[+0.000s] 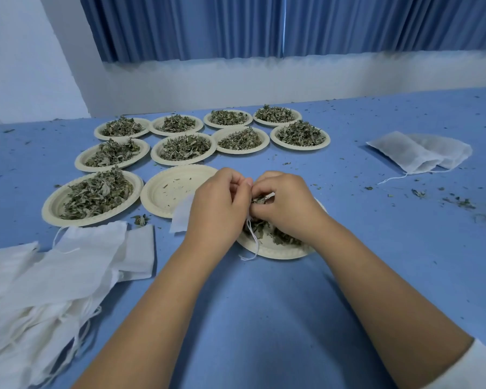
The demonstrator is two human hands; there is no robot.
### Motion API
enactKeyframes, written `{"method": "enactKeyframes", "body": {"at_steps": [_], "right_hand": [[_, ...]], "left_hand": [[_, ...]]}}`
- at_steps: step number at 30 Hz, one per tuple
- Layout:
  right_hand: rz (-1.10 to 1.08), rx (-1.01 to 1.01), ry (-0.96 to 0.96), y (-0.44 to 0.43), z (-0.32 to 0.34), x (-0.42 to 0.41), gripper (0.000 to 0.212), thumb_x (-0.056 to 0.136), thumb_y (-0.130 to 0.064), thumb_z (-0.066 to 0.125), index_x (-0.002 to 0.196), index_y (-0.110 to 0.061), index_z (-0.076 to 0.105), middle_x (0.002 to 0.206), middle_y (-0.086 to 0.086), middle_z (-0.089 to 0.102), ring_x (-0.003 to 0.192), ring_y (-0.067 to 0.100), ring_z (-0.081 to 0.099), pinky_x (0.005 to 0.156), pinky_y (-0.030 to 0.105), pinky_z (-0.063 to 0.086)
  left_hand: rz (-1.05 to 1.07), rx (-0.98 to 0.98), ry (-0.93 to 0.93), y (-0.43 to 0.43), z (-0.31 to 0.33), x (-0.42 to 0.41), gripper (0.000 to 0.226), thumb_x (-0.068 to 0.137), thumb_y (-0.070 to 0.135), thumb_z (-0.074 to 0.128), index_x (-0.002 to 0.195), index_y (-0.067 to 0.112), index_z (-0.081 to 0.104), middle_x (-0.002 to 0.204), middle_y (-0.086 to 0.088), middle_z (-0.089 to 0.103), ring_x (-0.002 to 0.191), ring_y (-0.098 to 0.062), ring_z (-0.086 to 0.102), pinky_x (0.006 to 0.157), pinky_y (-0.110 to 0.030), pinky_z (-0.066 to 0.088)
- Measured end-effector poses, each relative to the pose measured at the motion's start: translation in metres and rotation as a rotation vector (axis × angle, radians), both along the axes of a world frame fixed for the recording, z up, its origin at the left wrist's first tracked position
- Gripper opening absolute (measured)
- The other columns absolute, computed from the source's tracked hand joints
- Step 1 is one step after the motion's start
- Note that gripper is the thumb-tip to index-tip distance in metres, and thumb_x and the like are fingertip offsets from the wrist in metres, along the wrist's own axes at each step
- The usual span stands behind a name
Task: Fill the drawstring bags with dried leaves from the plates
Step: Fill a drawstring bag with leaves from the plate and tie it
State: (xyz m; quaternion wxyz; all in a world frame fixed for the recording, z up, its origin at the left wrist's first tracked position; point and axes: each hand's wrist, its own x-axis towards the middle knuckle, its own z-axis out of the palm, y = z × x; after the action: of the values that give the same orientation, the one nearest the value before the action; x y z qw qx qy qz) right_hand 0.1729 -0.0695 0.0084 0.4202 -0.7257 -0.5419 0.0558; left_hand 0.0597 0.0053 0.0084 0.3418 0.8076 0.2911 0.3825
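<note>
My left hand (pixel 218 204) grips a white drawstring bag (pixel 181 217) at its mouth, and the bag's body sticks out to the left under the hand. Its string (pixel 253 242) dangles below the hands. My right hand (pixel 285 204) pinches a tuft of dried leaves (pixel 260 199) right at the bag's mouth. Both hands hover over a cream paper plate (pixel 275 249) that holds dried leaves (pixel 281 237). Much of this plate is hidden by my hands.
An almost bare plate (pixel 174 189) lies left of my hands, with several leaf-filled plates (pixel 96 196) beyond and to the left. A heap of white bags (pixel 54 279) lies at near left. Two bags (pixel 421 153) lie at far right. Leaf crumbs litter the blue table (pixel 264 318).
</note>
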Motion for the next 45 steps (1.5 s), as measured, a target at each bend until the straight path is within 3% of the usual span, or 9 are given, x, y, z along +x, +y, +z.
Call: {"method": "enactKeyframes", "body": {"at_steps": [5, 9, 14, 17, 26, 31, 33, 37, 45], "right_hand": [[0.036, -0.118, 0.455, -0.005, 0.009, 0.004, 0.022, 0.08, -0.02, 0.067, 0.074, -0.038, 0.078, 0.085, -0.008, 0.076, 0.085, 0.007, 0.071, 0.086, 0.033, 0.056], [0.08, -0.088, 0.776, -0.002, 0.01, 0.007, 0.023, 0.079, -0.015, 0.057, 0.084, -0.001, 0.075, 0.084, 0.009, 0.067, 0.074, 0.003, 0.064, 0.078, 0.018, 0.056], [0.045, -0.101, 0.673, -0.003, 0.008, 0.005, 0.037, 0.094, -0.001, 0.045, 0.101, -0.022, 0.074, 0.067, 0.004, 0.054, 0.063, -0.001, 0.063, 0.092, 0.026, 0.053], [0.061, 0.011, 0.72, -0.003, 0.007, 0.004, 0.024, 0.093, 0.003, 0.056, 0.098, -0.012, 0.075, 0.081, 0.001, 0.075, 0.073, 0.004, 0.07, 0.071, 0.015, 0.055], [-0.031, 0.018, 0.575, -0.002, 0.005, 0.004, 0.013, 0.078, -0.012, 0.078, 0.074, -0.024, 0.075, 0.066, -0.012, 0.071, 0.058, -0.004, 0.06, 0.055, 0.012, 0.047], [-0.056, -0.058, 0.63, 0.002, 0.002, 0.01, 0.024, 0.08, -0.019, 0.077, 0.102, -0.026, 0.07, 0.105, -0.005, 0.07, 0.091, 0.009, 0.069, 0.079, 0.026, 0.057], [0.039, -0.136, 0.749, 0.002, 0.002, 0.008, 0.025, 0.088, -0.017, 0.071, 0.113, -0.021, 0.068, 0.105, -0.002, 0.073, 0.095, 0.011, 0.071, 0.075, 0.027, 0.06], [0.195, -0.091, 0.943, 0.004, 0.004, 0.002, 0.014, 0.094, -0.006, 0.06, 0.098, -0.012, 0.072, 0.089, 0.0, 0.076, 0.08, 0.009, 0.072, 0.065, 0.022, 0.057], [-0.042, 0.003, 0.776, 0.015, 0.001, -0.002, 0.017, 0.089, 0.002, 0.059, 0.075, -0.008, 0.063, 0.054, -0.002, 0.062, 0.043, 0.005, 0.057, 0.041, 0.016, 0.042]], "left_hand": [[0.045, -0.024, -0.021, 0.006, 0.001, -0.001, 0.016, 0.097, 0.025, 0.057, 0.088, 0.014, 0.063, 0.074, 0.013, 0.062, 0.071, 0.008, 0.056, 0.061, -0.007, 0.039], [0.032, -0.033, -0.026, 0.006, -0.001, 0.0, 0.017, 0.097, 0.027, 0.057, 0.092, 0.013, 0.064, 0.079, 0.007, 0.065, 0.076, -0.006, 0.059, 0.068, -0.019, 0.043], [0.034, -0.062, -0.03, 0.007, -0.003, 0.001, 0.015, 0.097, 0.028, 0.057, 0.089, 0.017, 0.062, 0.076, 0.006, 0.065, 0.075, -0.009, 0.061, 0.068, -0.023, 0.046], [0.047, -0.062, -0.034, 0.008, -0.002, 0.001, 0.013, 0.097, 0.027, 0.057, 0.087, 0.019, 0.061, 0.076, 0.008, 0.065, 0.073, -0.005, 0.059, 0.064, -0.014, 0.043], [0.008, -0.048, -0.043, 0.004, 0.001, -0.001, 0.013, 0.096, 0.027, 0.057, 0.09, 0.017, 0.062, 0.078, 0.012, 0.063, 0.073, 0.001, 0.057, 0.068, -0.018, 0.044], [-0.038, -0.04, -0.04, 0.002, 0.004, -0.003, 0.012, 0.097, 0.025, 0.057, 0.091, 0.016, 0.063, 0.079, 0.011, 0.063, 0.077, -0.002, 0.058, 0.07, -0.02, 0.046], [-0.047, -0.031, -0.033, 0.002, 0.004, -0.003, 0.012, 0.097, 0.025, 0.057, 0.091, 0.016, 0.062, 0.079, 0.012, 0.063, 0.076, 0.001, 0.057, 0.07, -0.019, 0.045], [-0.05, -0.011, -0.039, 0.001, 0.007, -0.004, 0.011, 0.097, 0.024, 0.057, 0.093, 0.015, 0.063, 0.08, 0.013, 0.063, 0.073, 0.004, 0.055, 0.073, -0.02, 0.046], [-0.056, 0.057, 0.008, -0.007, 0.008, -0.004, 0.01, 0.095, 0.024, 0.058, 0.092, 0.016, 0.064, 0.081, 0.009, 0.065, 0.08, -0.009, 0.06, 0.075, -0.028, 0.048]]}}
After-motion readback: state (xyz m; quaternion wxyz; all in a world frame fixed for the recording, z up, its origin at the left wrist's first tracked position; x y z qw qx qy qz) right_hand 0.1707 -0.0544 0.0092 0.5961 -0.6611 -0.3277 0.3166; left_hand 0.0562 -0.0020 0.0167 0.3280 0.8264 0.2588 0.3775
